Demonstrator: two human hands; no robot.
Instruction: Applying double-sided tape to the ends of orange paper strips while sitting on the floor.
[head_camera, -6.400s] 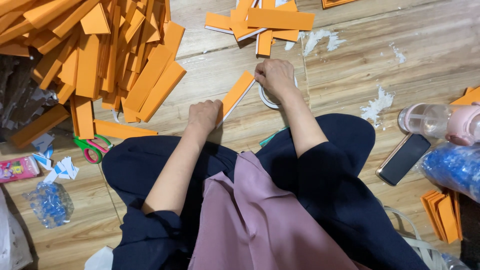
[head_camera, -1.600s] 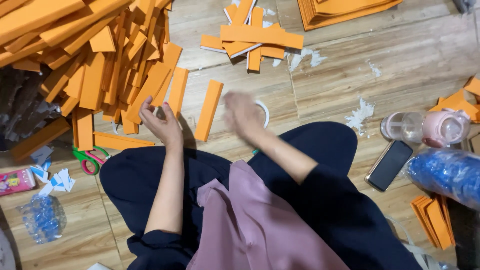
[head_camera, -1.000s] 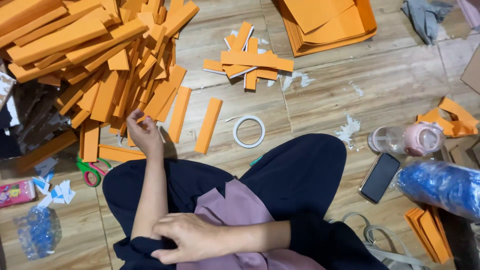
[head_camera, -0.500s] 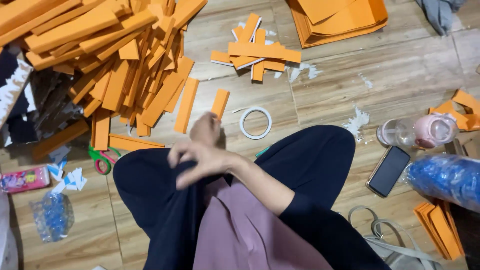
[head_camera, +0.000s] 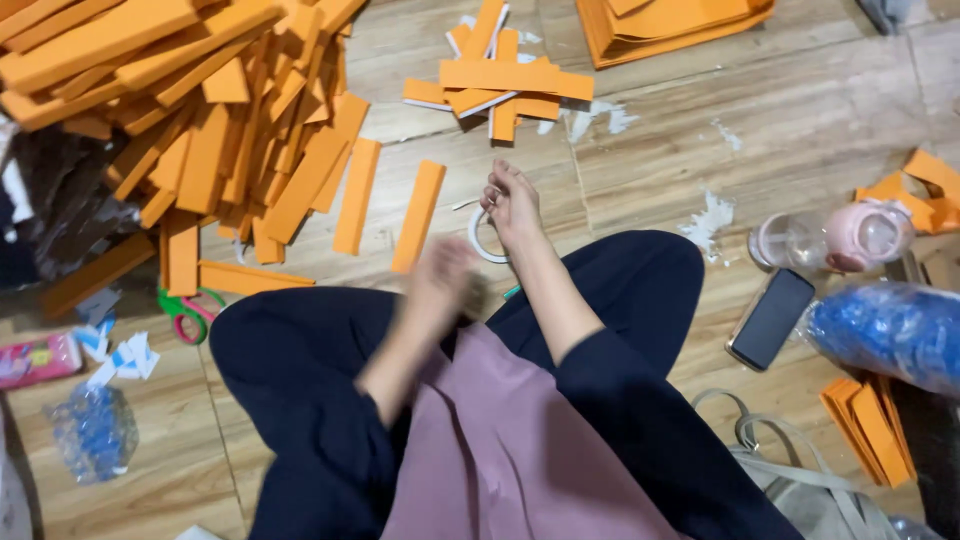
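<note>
The person sits cross-legged on a wooden floor (head_camera: 640, 150), both forearms stretched forward over dark trousers. The right hand (head_camera: 512, 205) reaches out with the wrist straight and the fingers curled down onto a white tape roll (head_camera: 482, 236) that lies flat on the floor just in front of the knees; the fingertips pinch at the ring's far edge, gripping it. The left hand (head_camera: 438, 275) hangs lower, just above the lap and near the roll, but it is blurred, so I cannot tell whether it is open or closed. A single orange foam strip (head_camera: 418, 215) lies just left of the roll, with a big heap of orange strips (head_camera: 190, 110) further left and green-handled scissors (head_camera: 188, 310) beside the left knee. A dark phone (head_camera: 770, 318) lies to the right.
</note>
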